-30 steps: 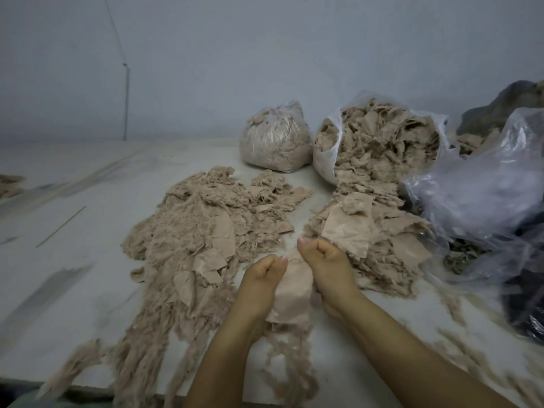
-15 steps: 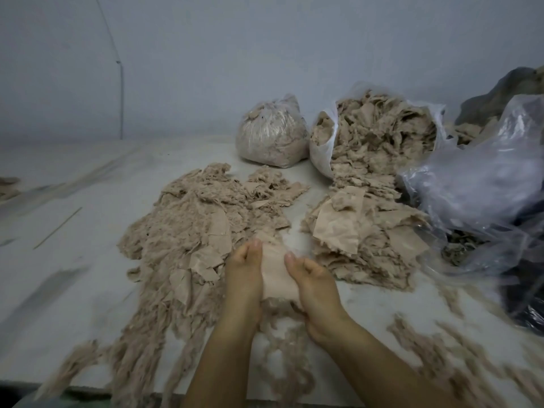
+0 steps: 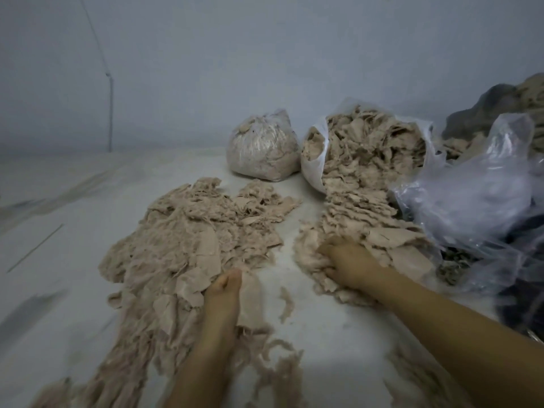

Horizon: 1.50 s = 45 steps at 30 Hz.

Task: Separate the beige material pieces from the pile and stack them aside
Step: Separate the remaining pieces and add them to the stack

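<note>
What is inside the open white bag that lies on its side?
The open white bag holds crumpled beige material pieces, which spill from its mouth onto the table. Its deeper contents are covered by those pieces.

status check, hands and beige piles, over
Left hand on left pile. Right hand dug into right pile, grip unclear. Nothing blocking.

Dim, flat, bluish light with no clear source and only faint shadows. The whole view is soft, motion blur smearing the lower corners. White glare glints on the plastic bag (image 3: 477,195) at right.
</note>
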Each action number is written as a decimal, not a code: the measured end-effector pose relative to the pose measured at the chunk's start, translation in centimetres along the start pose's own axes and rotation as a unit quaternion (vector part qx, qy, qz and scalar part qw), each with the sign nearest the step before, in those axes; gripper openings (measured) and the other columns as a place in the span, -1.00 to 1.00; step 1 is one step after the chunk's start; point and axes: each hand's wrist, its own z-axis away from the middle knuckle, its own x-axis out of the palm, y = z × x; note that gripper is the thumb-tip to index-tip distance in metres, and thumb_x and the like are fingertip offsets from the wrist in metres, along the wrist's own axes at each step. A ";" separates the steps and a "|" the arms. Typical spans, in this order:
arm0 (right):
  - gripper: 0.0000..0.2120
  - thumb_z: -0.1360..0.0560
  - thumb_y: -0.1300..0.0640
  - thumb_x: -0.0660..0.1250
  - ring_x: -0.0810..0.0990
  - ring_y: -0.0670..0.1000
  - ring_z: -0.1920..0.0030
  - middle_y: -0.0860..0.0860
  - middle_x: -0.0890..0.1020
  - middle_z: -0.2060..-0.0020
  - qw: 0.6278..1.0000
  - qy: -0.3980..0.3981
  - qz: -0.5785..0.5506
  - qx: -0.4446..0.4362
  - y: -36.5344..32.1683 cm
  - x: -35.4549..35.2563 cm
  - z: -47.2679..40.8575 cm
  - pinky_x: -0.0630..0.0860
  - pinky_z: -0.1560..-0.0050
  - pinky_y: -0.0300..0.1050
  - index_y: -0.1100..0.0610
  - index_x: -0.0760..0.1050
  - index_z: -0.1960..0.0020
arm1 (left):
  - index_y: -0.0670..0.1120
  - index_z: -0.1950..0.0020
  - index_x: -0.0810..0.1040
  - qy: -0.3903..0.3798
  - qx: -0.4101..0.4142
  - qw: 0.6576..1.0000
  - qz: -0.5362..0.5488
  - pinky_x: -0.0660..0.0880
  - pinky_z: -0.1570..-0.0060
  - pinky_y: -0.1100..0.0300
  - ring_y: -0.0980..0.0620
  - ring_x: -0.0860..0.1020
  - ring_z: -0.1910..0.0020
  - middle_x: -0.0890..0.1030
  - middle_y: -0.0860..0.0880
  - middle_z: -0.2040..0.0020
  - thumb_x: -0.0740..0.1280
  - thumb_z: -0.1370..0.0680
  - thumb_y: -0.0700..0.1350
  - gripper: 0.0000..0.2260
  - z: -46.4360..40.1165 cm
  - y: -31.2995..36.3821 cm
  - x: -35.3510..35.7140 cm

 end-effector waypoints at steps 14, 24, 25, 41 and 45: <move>-0.44 -0.54 -0.23 0.18 0.11 0.13 -0.51 0.04 0.21 -0.51 0.987 0.065 -0.115 0.093 6.2 -2.7 1.3 0.08 -0.46 0.15 -0.07 0.24 -0.48 | -0.10 0.09 0.62 -0.070 0.009 0.997 0.015 0.54 0.28 0.10 -0.11 0.63 0.29 0.67 -0.16 0.18 0.29 -0.58 -0.02 -0.81 -1.4 2.2 3.9; -0.38 -0.48 -0.36 0.13 0.45 -0.08 -0.23 -0.08 0.51 -0.21 0.880 0.171 -0.443 -0.011 -3.4 -3.8 4.6 0.35 -0.22 -0.19 0.03 0.43 -0.35 | -0.19 -0.02 0.62 -0.224 0.045 0.973 0.040 0.54 0.25 0.15 -0.07 0.62 0.21 0.68 -0.16 0.12 0.34 -0.45 0.02 -0.69 1.4 3.3 5.4; -0.48 -0.49 -0.30 0.22 0.54 -0.12 -0.07 -0.10 0.58 -0.07 0.853 0.122 -0.507 -0.015 -5.0 -3.3 5.1 0.42 -0.05 -0.25 0.05 0.50 -0.25 | -0.18 -0.02 0.63 -0.233 0.050 0.971 0.032 0.56 0.24 0.15 -0.08 0.64 0.19 0.68 -0.18 0.10 0.34 -0.45 0.03 -0.68 1.6 3.4 5.4; -0.68 -0.54 0.00 0.33 0.55 0.01 0.34 0.06 0.60 0.37 0.777 0.251 -0.553 0.167 3.5 -6.7 0.6 0.43 0.29 -0.17 0.24 0.57 0.22 | 0.08 -0.06 0.51 -0.281 0.001 0.867 -0.412 0.40 0.50 0.34 0.14 0.50 0.50 0.59 -0.01 0.29 0.32 -0.56 -0.02 -0.90 0.4 1.8 0.8; -0.67 -0.54 0.03 0.28 0.51 0.18 -0.06 0.18 0.48 -0.17 0.851 0.342 -0.311 0.248 3.0 -6.4 1.1 0.38 -0.01 -0.06 0.16 0.41 -0.24 | 0.09 -0.13 0.46 -0.219 -0.023 0.889 -0.401 0.39 0.57 0.34 0.11 0.50 0.59 0.59 -0.02 0.48 0.35 -0.55 -0.07 -0.82 -0.3 2.9 -2.7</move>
